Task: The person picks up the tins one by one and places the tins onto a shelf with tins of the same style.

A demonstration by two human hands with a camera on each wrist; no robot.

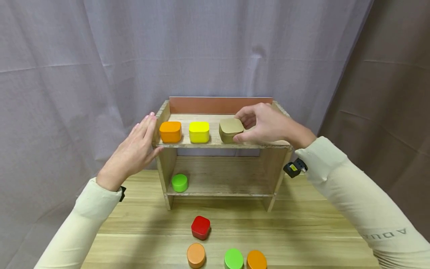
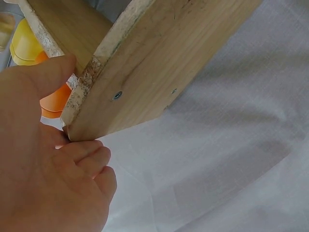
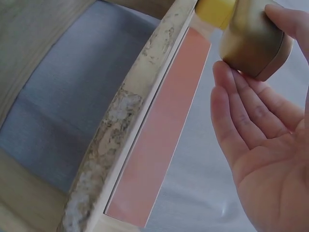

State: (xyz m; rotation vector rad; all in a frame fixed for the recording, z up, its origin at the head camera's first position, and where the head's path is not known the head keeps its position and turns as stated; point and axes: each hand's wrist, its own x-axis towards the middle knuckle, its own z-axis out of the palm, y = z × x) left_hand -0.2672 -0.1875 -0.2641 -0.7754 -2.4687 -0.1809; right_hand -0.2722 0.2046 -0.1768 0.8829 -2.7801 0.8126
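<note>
My right hand pinches a gold rounded-square tin between thumb and fingertips, at the right part of the wooden shelf's top board. In the right wrist view, the thumb lies on one side of the gold tin and the fingertips on the other. My left hand grips the front left corner of the wooden shelf. Its thumb presses the front edge, and in the left wrist view its fingers bend over the side panel. Yellow and orange square tins stand left of the gold one.
A round green tin stands on the lower board at left. On the wooden table in front are a red square tin and round light-orange, green and orange tins. A grey curtain hangs behind.
</note>
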